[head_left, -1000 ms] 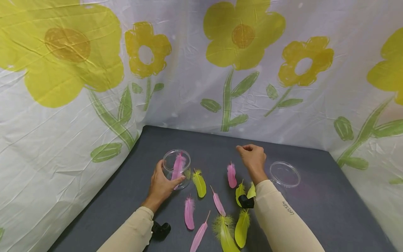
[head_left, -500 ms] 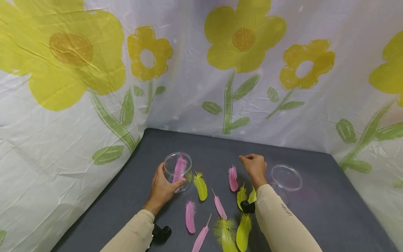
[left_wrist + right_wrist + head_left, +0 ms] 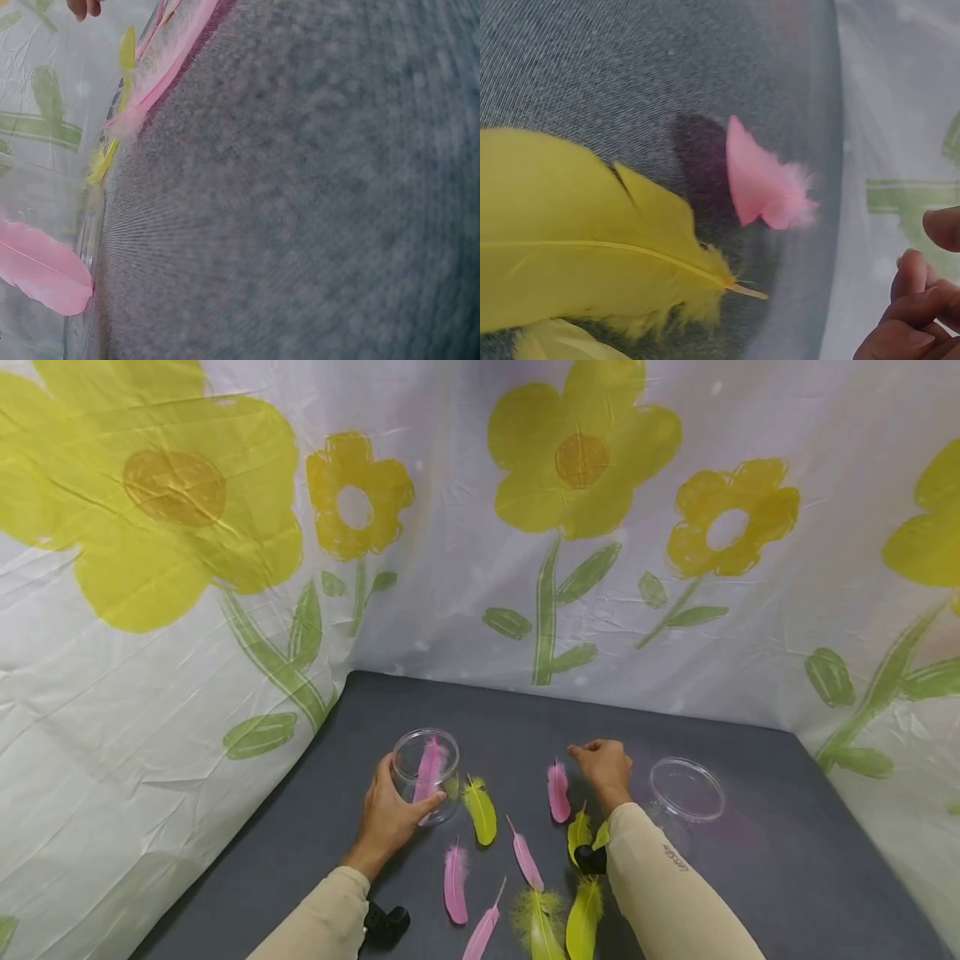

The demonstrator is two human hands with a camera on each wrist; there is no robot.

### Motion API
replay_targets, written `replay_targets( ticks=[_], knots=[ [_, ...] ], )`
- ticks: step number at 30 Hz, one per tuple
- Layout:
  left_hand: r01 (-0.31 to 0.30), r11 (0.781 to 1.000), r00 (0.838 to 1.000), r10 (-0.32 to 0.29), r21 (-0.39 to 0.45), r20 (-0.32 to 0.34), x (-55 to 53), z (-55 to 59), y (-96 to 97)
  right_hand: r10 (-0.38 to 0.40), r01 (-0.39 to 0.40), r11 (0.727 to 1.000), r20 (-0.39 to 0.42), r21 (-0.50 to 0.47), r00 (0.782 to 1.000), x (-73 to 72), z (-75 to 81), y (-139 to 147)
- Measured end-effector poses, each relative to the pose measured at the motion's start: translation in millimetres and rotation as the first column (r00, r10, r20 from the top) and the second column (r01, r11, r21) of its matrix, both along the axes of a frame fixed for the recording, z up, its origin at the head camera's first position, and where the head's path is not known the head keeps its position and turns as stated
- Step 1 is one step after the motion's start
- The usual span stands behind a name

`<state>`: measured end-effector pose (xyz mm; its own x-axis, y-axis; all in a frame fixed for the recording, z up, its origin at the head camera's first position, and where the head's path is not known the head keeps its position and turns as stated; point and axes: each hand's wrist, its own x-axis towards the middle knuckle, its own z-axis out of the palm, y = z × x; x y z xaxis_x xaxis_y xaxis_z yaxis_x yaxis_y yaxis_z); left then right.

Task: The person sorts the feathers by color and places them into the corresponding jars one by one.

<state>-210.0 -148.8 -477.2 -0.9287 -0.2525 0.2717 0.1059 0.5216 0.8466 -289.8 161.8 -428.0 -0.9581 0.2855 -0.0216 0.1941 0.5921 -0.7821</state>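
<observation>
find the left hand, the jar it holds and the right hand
Left hand [image 3: 390, 817], head view, back of the hand
Jar [image 3: 448, 775], head view, front rim
Right hand [image 3: 607, 770], head view, back of the hand

The jar [image 3: 447, 810] looks glossy plastic, the feathers [image 3: 558, 793] downy, the table covering [image 3: 495, 718] matt cloth.

The head view's bottom edge crops 1 pink feather [image 3: 482, 935] and 2 yellow feathers [image 3: 583, 918]; the right sleeve [image 3: 675, 885] partly hides another yellow feather [image 3: 601, 836]. The right wrist view crops the right hand [image 3: 919, 311].
</observation>
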Motion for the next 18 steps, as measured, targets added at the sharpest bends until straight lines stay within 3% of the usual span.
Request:
replay_targets(
  ticks=[8, 18],
  knots=[
    [-0.002, 1.0, 1.0, 0.002, 0.0, -0.017, -0.1, -2.6, 1.4, 0.015, -0.016, 0.998, 0.027, 0.064, 1.0, -3.2, -12.8, -0.8],
    [0.0, 1.0, 1.0, 0.0, 0.005, -0.002, -0.6, -1.3, -0.4, 0.015, -0.023, 0.995, 0.081, 0.096, 0.997, -8.3, -16.7, -3.8]
  ],
)
